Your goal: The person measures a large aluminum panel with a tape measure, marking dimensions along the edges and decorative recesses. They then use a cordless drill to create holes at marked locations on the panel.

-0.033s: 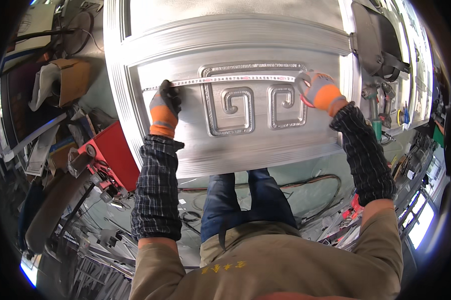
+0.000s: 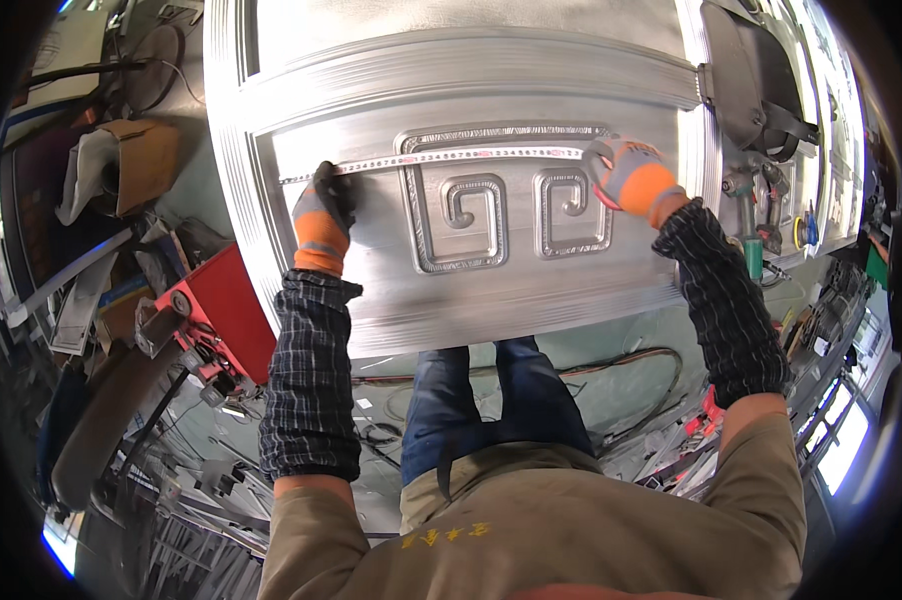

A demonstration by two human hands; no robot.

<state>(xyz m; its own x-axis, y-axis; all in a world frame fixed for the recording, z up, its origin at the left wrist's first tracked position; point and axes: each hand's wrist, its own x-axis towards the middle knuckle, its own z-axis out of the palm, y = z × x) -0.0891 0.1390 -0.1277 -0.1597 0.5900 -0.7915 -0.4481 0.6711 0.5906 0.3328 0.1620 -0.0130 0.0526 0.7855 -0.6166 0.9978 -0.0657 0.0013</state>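
Observation:
A white tape measure blade [image 2: 451,156] stretches across a silver metal panel [image 2: 361,270] with raised, squared spiral patterns [image 2: 478,262]. My left hand [image 2: 323,218], in an orange and grey glove with dark fingertips, pinches the blade near the panel's left side. The blade's end runs a little past it toward the frame [image 2: 233,150]. At the other end, my right hand [image 2: 631,182] is wrapped round the tape measure's case, which is mostly hidden; a bit of red shows under the fingers. The blade passes over the upper part of the left spiral.
A dark welding mask [image 2: 746,80] lies to the right of the panel, with a green-bodied power tool [image 2: 752,255] below it. A red box [image 2: 233,310] and an open cardboard box [image 2: 147,165] stand at left. Cables [image 2: 661,355] cross the floor by my legs.
Both hands and the tape blade have shifted slightly to the left over the panel. My grip on both ends looks the same.

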